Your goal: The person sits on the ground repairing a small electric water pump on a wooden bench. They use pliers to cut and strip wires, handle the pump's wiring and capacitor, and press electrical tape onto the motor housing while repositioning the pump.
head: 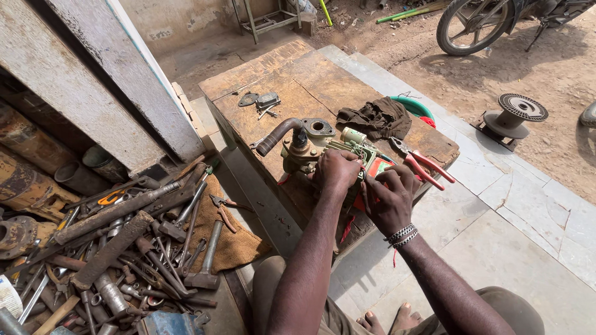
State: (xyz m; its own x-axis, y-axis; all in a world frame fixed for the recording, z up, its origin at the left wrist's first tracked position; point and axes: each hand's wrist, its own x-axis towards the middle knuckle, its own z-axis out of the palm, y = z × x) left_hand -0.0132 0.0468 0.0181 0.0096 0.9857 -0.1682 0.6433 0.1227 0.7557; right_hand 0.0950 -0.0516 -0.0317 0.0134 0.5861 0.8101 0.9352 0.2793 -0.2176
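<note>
My left fingers (335,170) clamp the greasy green-and-brass pump motor (323,152) — my right fingers (388,189) pinch its red wire (359,200). Best worked slowly. Red-handled pliers (422,162) lie just beyond.

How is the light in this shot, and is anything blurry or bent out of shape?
Head view: hard daylight falls on the sandy ground and pale paving, which looks nearly washed out on the right. The left hand and right hand on the small pump are evenly lit and sharp. The tool pile sits in softer shade. The wide lens bows the door planks at the edge.
</note>
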